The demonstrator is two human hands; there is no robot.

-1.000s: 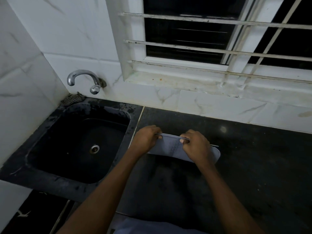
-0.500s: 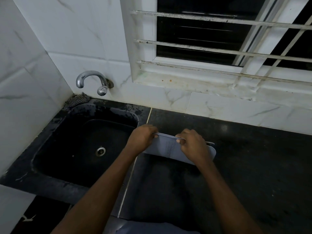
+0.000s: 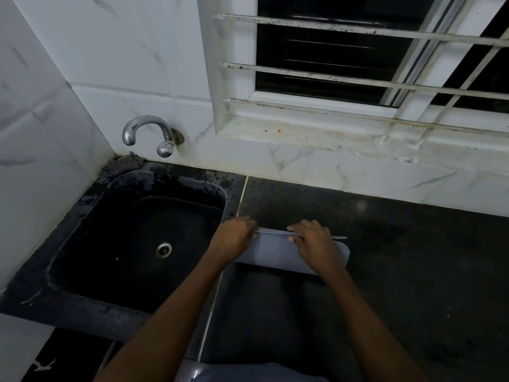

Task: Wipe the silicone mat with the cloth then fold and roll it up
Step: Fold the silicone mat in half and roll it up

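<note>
A pale grey-blue silicone mat (image 3: 275, 252) lies folded on the dark counter (image 3: 399, 257), its far folded edge raised a little as a thin line. My left hand (image 3: 234, 238) pinches that far edge at the mat's left end. My right hand (image 3: 314, 244) grips the same edge nearer the middle, its fingers curled over it. The mat's right rounded corner sticks out past my right hand. A dark checked cloth (image 3: 122, 165) is bunched in the back corner behind the sink, away from both hands.
A black sink (image 3: 91, 232) with a steel drain lies left of the mat, under a chrome tap (image 3: 148, 133) on the white tiled wall. A barred window (image 3: 358, 64) and its stained sill run along the back. A bluish garment shows at the bottom edge.
Both hands have stayed on the mat's far edge; the view has shifted slightly, and the mat lies flatter with its folded edge pressed closer together.
</note>
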